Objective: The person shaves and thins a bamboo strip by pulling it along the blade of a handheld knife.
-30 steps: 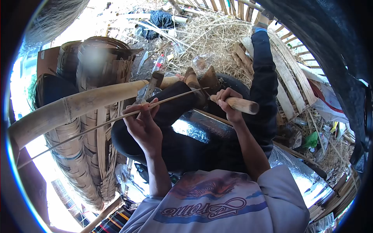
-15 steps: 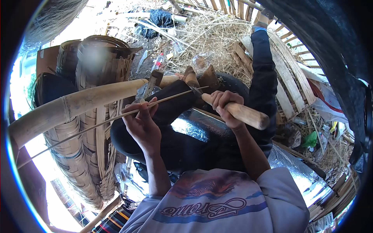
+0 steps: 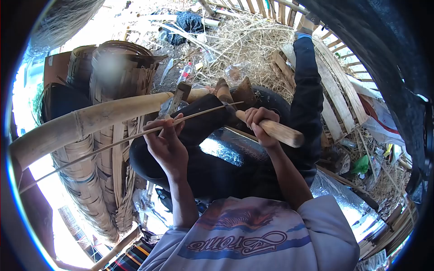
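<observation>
My left hand is closed on a long, thin bamboo strip, pinching it between thumb and fingers. The strip slants from the lower left up to the middle of the view. In my right hand is a knife with a thick, pale wooden handle, the fingers wrapped round it. Its short dark blade lies at the strip's upper right end; whether the edge touches the strip is hard to tell. Behind the blade stand a bamboo piece and a brown wedge-shaped piece.
A thick bamboo pole crosses on the left, in front of rolled woven bamboo mats. Dry straw and a plastic bottle lie ahead. Wooden slats stand at the right, near a green plastic bag.
My right hand and the knife have shifted slightly to the left, and the handle's butt end has come with them. My left hand and the strip are almost where they were.
</observation>
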Action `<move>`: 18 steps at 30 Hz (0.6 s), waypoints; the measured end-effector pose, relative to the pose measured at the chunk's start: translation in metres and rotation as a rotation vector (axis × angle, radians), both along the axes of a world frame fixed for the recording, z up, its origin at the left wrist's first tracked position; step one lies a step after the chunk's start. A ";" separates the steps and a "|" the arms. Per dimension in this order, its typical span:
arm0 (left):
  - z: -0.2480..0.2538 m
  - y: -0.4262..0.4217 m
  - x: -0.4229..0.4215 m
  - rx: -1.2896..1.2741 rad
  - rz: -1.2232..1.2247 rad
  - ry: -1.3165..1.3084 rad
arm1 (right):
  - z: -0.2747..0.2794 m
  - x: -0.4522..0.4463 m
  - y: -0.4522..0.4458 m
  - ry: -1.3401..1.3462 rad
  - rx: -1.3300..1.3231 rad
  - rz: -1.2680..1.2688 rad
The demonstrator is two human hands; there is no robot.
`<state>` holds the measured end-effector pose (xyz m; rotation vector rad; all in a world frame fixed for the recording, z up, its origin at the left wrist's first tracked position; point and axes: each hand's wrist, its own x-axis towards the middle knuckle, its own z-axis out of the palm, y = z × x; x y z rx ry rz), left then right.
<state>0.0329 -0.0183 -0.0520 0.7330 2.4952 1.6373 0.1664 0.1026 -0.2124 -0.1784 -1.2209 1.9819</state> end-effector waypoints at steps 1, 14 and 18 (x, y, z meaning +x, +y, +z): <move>0.001 0.000 0.000 0.004 0.000 0.007 | -0.019 0.000 -0.004 -0.119 -0.030 0.007; 0.000 0.001 0.001 0.018 -0.041 -0.005 | -0.065 0.000 -0.004 -0.288 -0.121 -0.083; 0.001 0.002 0.001 0.013 -0.041 0.012 | -0.042 0.007 0.005 -0.036 -0.234 -0.026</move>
